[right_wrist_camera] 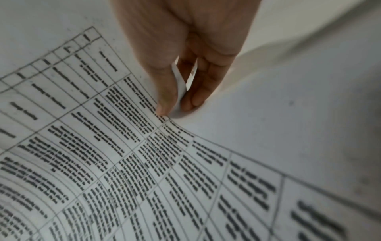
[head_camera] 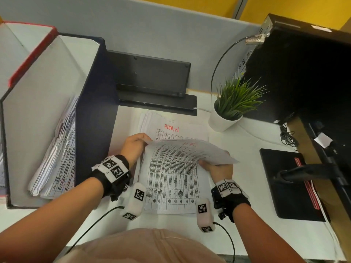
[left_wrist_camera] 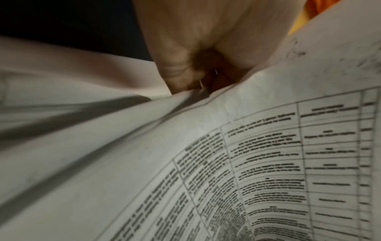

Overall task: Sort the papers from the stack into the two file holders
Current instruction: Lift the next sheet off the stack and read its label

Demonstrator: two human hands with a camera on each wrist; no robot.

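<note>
Fingers (right_wrist_camera: pixel 191 101) of the right hand (head_camera: pixel 218 168) pinch the lifted sheet (head_camera: pixel 190 150) at its right edge; the left hand (head_camera: pixel 133 147) pinches its far left corner. Sheet bowed above the stack (head_camera: pixel 171 183), long axis running away from the body. Black file holder (head_camera: pixel 95 111) stands just left, nearer the left hand; the red-edged holder (head_camera: pixel 32 54) lies beyond it.

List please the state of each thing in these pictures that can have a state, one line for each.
Top sheet: lifted and curled back, held at both sides.
Left hand: grips the sheet's left edge.
Right hand: pinches the sheet's right edge.
Paper stack: lies flat on the desk.
Sheet marked ADMIN: flat, partly covered.
Black file holder: upright, holds papers.
Red file holder: upright, contents hidden.
</note>
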